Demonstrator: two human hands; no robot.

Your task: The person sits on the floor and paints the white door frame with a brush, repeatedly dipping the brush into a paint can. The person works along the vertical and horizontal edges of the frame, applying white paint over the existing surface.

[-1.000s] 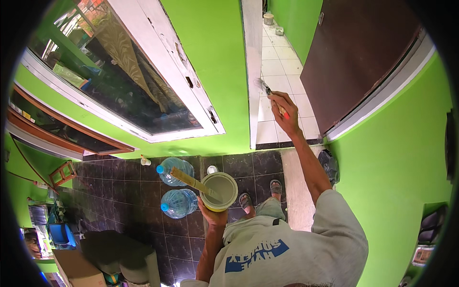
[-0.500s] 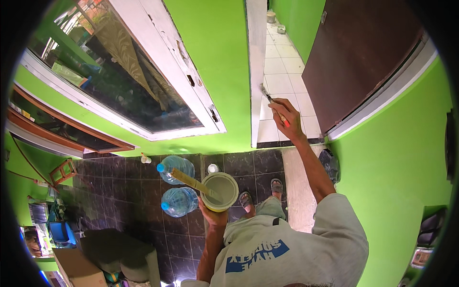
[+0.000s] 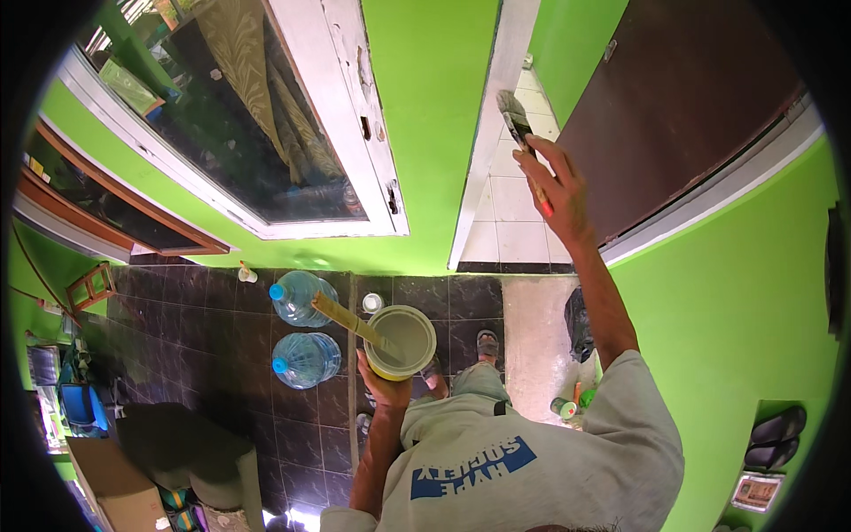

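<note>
My right hand [image 3: 558,188] is closed round the handle of a paintbrush [image 3: 517,122], raised high at the doorway. The grey-white bristles are at the white door frame [image 3: 498,97]; whether they touch it I cannot tell. Low in front of my body, my left hand [image 3: 386,383] holds a paint bucket [image 3: 428,348] by its side and underside. Pale grey paint shows inside the bucket, and a flat wooden stick [image 3: 341,315] leans out over its rim to the left. Part of my left hand is hidden beneath the bucket.
Two large clear water bottles [image 3: 306,362] with blue caps stand on the dark tiles left of the bucket. A small white pot [image 3: 372,302] sits behind it. The brown door [image 3: 674,106] stands at the right; a white-framed window [image 3: 266,115] is at the left.
My right hand and the paintbrush have moved up along the door frame. The bucket stays in my left hand, slightly left and higher in view. The whole view has shifted.
</note>
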